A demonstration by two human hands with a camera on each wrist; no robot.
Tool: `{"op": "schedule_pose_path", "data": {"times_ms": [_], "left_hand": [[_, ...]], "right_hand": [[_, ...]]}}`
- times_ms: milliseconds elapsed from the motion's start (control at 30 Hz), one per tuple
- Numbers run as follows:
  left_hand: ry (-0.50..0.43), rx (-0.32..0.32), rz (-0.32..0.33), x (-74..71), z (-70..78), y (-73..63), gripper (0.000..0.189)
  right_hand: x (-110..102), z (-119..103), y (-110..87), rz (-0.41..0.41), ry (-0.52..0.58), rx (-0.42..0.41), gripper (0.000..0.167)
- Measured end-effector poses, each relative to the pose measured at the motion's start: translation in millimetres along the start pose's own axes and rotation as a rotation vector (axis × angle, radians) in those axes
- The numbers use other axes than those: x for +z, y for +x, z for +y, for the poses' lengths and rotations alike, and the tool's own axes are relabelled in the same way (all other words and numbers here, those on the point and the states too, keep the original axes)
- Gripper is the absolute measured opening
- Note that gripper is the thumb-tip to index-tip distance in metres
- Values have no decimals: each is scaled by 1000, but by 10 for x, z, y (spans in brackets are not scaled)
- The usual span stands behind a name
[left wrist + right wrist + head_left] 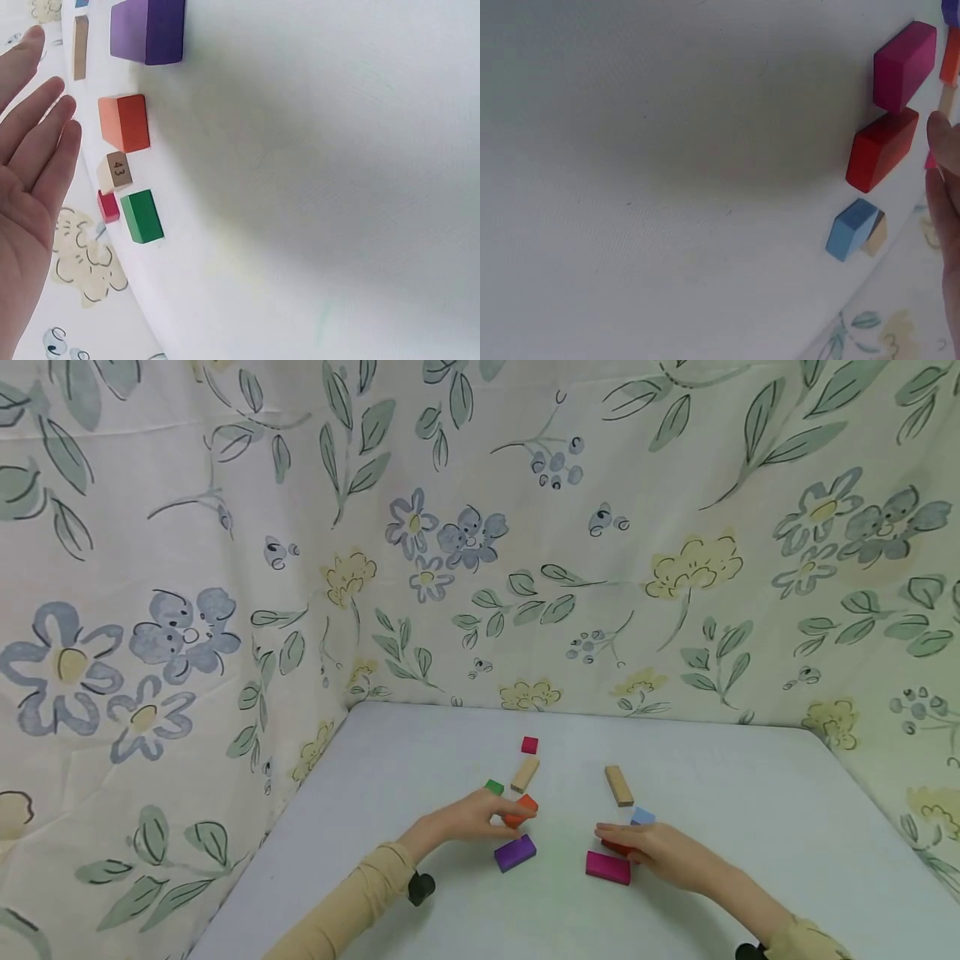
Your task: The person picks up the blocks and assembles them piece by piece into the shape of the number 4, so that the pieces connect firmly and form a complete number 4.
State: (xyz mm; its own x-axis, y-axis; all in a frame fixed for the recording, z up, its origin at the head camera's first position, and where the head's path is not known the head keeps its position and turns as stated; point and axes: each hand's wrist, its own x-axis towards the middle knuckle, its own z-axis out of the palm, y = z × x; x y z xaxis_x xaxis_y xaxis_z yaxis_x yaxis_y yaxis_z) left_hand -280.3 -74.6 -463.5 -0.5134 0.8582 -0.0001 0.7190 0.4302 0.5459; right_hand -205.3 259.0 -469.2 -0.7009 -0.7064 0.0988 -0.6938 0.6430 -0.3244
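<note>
In the head view my left hand (480, 817) hovers over an orange block (525, 806), its fingers extended. The left wrist view shows that orange block (125, 122) on the table, apart from the fingers. A purple block (515, 853) lies just nearer than the hand, and a green block (493, 787) just beyond it. My right hand (667, 853) is held over a red block (617, 847), partly hiding it. In the right wrist view the fingers look loosely extended, with the red block (883, 150) apart from them. A magenta block (608, 867) lies close to the red one.
Beyond the right hand are a light blue block (642, 816) and a plain wooden block (618, 786). Another wooden block (525, 773) and a small crimson block (529, 745) lie farther back on the left. A flowered cloth (480, 635) hangs behind the white table (420, 743).
</note>
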Motion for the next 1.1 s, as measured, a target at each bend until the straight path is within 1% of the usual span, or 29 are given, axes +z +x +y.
{"op": "schedule_pose_path", "data": {"times_ms": [67,133,300,400,567,633,800,833,967,1100], "left_hand": [[-7,9,-34,17,12,-10,40],[-14,3,-64,31,24,-18,41],[20,-41,-119,47,51,-36,47],[42,-59,-142,49,57,-38,50],[40,-61,-180,48,58,-43,55],[53,-48,-194,55,44,-45,57],[66,-45,-214,72,19,-48,59],[54,-56,-218,77,17,-49,60],[43,-64,-221,96,8,-54,62],[14,-72,-217,108,-1,-55,64]], "right_hand": [[11,-19,10,-25,14,-1,49],[24,-40,19,-44,12,0,48],[59,-93,34,-91,-6,29,49],[75,-113,40,-119,3,53,48],[107,-115,47,-148,16,58,50],[120,-110,48,-155,11,57,51],[140,-112,55,-165,-19,48,55],[143,-116,60,-170,-22,48,55],[144,-140,78,-199,-19,71,55],[144,-152,89,-199,-26,83,55]]}}
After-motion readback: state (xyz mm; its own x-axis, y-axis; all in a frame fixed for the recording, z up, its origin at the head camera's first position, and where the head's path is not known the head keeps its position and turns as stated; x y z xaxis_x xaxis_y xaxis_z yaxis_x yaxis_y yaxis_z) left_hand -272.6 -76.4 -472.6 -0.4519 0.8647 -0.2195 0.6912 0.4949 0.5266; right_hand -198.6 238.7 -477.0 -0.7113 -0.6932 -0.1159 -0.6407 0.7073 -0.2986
